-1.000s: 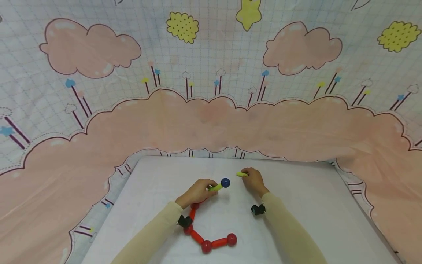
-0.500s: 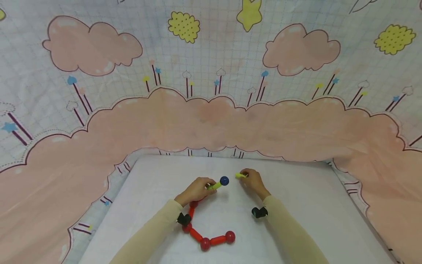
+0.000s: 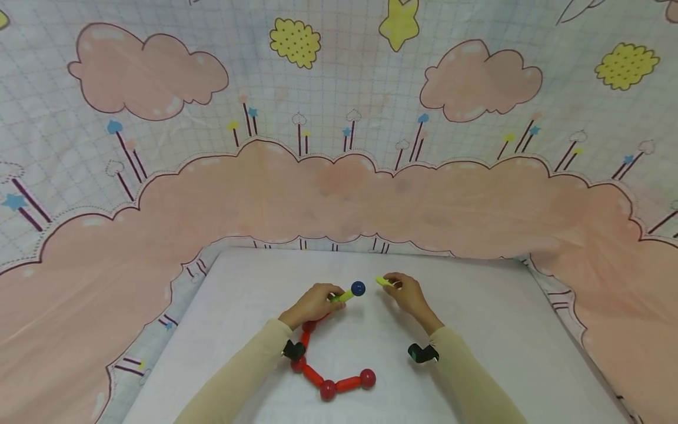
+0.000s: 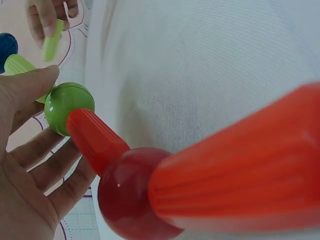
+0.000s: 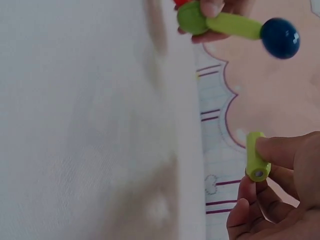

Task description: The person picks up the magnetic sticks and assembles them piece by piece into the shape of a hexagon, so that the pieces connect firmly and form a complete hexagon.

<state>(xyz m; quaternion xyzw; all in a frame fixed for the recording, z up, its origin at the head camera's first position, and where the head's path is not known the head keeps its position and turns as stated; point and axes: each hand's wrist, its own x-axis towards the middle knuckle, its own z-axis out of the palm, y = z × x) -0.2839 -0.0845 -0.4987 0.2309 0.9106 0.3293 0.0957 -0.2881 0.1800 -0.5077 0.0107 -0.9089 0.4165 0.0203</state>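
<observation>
My left hand [image 3: 312, 307] holds a chain of magnetic building sticks and balls, its thumb and fingers at a green ball [image 4: 70, 102] and the yellow-green stick [image 5: 234, 25] joined to it. A blue ball [image 3: 358, 288] sits on that stick's far end. From the green ball, a red stick [image 4: 97, 140] leads to a dark red ball [image 4: 135, 195], and the red part of the chain curves towards the front. My right hand [image 3: 412, 297] pinches a loose yellow-green stick [image 5: 255, 155] with a round metallic spot in one end. This stick is apart from the blue ball, to its right.
Red sticks [image 3: 348, 384] and red balls [image 3: 368, 378] form an open arc over the white table [image 3: 477, 330]. A printed cloth [image 3: 339, 200] hangs behind the table and along its sides. Both wrists wear a black camera [image 3: 422, 353].
My right wrist has moved slightly towards the front right, and the loose stick has tilted, its left end up. The left hand keeps hold of the chain with little movement.
</observation>
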